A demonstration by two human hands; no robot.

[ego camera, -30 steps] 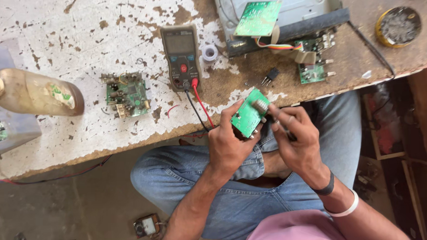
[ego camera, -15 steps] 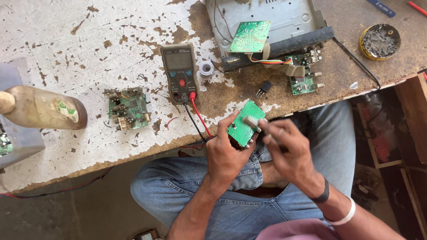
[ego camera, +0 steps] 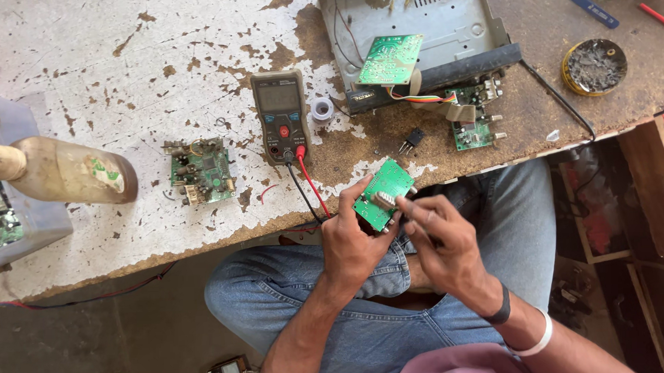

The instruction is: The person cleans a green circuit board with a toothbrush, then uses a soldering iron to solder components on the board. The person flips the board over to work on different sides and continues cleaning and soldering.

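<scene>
My left hand (ego camera: 352,241) grips a small green circuit board (ego camera: 384,192) by its lower edge, held tilted just off the front edge of the worn workbench (ego camera: 122,83). My right hand (ego camera: 440,241) pinches a small part at the board's lower right corner, fingers closed on it. A grey multimeter (ego camera: 281,116) lies on the bench just left of the board, its red and black leads (ego camera: 310,187) trailing toward my hands. A small black component with three legs (ego camera: 411,139) lies on the bench above the board.
An opened metal chassis (ego camera: 429,21) with green boards and a ribbon cable sits at the back. Another circuit board (ego camera: 201,171) lies left of the meter, a brown bottle (ego camera: 67,172) farther left. A round tin (ego camera: 594,65) and solder spool (ego camera: 322,109) are on the bench.
The view has shifted so the bench sits lower and more to the right in frame. Both hands stay on the small board, with the right fingers moved to its lower right corner.
</scene>
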